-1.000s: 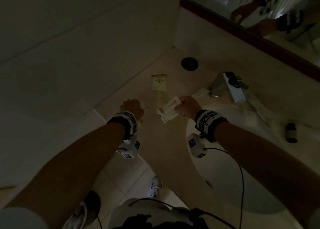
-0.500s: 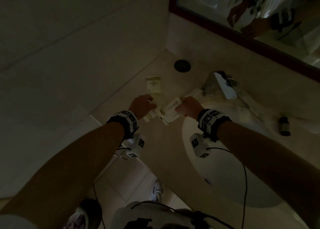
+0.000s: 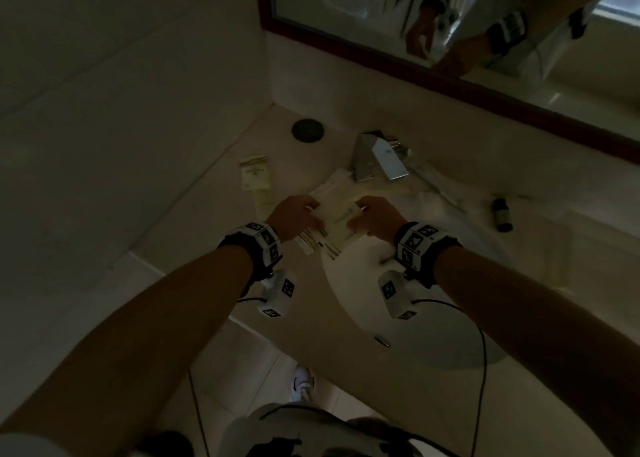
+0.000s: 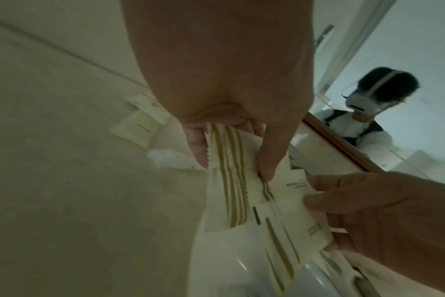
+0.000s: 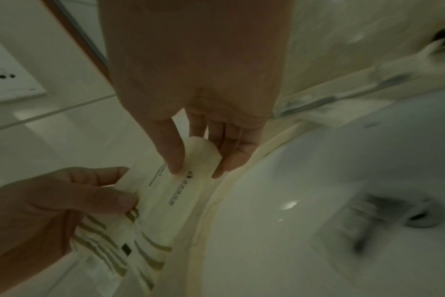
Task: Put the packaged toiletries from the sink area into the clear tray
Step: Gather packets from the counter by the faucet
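Observation:
Both hands meet above the counter at the sink's left rim, holding a small stack of cream toiletry packets with gold stripes. My left hand pinches the striped packets between thumb and fingers. My right hand pinches the end of a cream packet between thumb and fingers. Another cream packet lies flat on the counter to the left, and a white packet lies by the tap. A faint clear plastic shape lies right of the tap; I cannot tell whether it is the tray.
The white sink basin lies below my right wrist, with its drain in the right wrist view. A chrome tap stands behind it. A small dark bottle lies at the right, and a black disc is in the corner. The room is dim.
My left hand has moved right and forward with its packet to meet my right hand. The packets now overlap, with both hands holding them.

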